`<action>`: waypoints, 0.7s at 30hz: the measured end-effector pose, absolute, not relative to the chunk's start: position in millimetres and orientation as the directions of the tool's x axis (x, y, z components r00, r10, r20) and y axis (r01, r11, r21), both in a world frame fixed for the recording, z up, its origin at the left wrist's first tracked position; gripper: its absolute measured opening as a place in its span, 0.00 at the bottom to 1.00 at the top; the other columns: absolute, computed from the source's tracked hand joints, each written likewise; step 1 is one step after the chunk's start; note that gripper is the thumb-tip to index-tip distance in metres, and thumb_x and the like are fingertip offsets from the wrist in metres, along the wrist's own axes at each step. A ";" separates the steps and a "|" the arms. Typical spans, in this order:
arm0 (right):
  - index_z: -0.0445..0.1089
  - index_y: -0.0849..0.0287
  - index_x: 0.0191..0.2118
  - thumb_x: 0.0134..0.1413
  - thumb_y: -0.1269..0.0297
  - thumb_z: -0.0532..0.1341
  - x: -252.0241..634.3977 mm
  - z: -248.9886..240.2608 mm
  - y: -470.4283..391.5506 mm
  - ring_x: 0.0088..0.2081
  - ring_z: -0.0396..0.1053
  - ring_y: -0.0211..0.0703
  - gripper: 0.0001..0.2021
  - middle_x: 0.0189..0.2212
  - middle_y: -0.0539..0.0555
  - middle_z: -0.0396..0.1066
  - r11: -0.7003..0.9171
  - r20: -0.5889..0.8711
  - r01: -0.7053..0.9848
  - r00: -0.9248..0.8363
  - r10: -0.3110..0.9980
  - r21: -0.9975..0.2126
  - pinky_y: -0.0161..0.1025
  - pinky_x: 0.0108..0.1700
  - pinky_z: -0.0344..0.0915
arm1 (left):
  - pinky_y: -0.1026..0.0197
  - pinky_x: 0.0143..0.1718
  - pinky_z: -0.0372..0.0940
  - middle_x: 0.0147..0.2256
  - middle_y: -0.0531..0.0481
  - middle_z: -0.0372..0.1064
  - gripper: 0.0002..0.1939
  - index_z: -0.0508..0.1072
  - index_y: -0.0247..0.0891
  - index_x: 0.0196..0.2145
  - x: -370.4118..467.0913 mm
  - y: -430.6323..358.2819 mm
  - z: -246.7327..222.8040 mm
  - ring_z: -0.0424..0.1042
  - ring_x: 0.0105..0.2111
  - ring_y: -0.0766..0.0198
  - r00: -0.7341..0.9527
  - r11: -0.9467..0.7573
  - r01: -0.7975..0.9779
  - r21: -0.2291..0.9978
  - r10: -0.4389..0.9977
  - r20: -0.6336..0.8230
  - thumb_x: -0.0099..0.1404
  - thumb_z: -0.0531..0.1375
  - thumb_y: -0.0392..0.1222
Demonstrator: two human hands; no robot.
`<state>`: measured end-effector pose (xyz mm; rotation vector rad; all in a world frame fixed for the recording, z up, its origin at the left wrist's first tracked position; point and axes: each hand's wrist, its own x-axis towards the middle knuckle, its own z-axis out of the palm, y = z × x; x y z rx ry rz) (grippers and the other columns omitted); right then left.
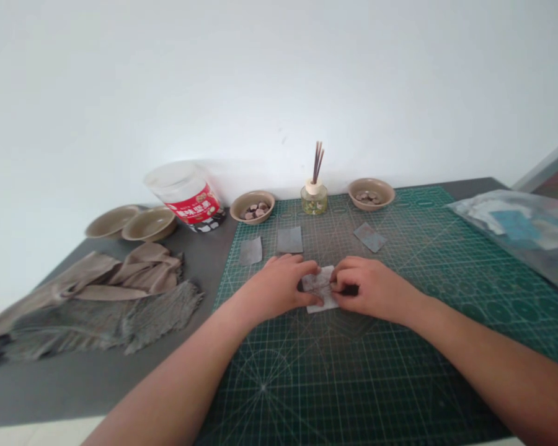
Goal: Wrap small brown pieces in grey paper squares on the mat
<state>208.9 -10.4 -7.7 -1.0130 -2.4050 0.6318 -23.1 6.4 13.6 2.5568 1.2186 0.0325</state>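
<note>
A small whitish square (325, 288) of thin material, cloth or paper, lies on the green cutting mat (297, 378) between my two hands. My left hand (283, 282) holds it at the left side, with thumb and forefinger curved apart and their tips on it. From the other side, my right hand (367, 288) pinches at its right part. The right fingertips hide whatever lies between them. Beyond the hands, grey rectangular pieces rest on the mat: one at left (251, 251), one near the middle (289, 240) and one at right (370, 237).
A bowl with round pieces (244, 201), a reed diffuser (314, 199) and another bowl (382, 193) line the wall. Left are a red-labelled plastic jar (198, 207), two tan bowls (144, 230) and crumpled cloth (106, 316). A clear plastic bag (539, 254) lies right.
</note>
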 end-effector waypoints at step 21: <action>0.71 0.58 0.29 0.54 0.71 0.67 199.5 -10.5 -0.6 0.39 0.69 0.43 0.06 0.33 0.52 0.73 0.657 0.251 0.539 -0.640 0.726 -0.526 0.40 0.43 0.63 | 0.56 0.39 0.60 0.39 0.48 0.71 0.22 0.73 0.44 0.45 -22.9 5.2 14.0 0.71 0.43 0.51 0.647 -0.609 0.747 0.265 0.758 -0.081 0.58 0.67 0.59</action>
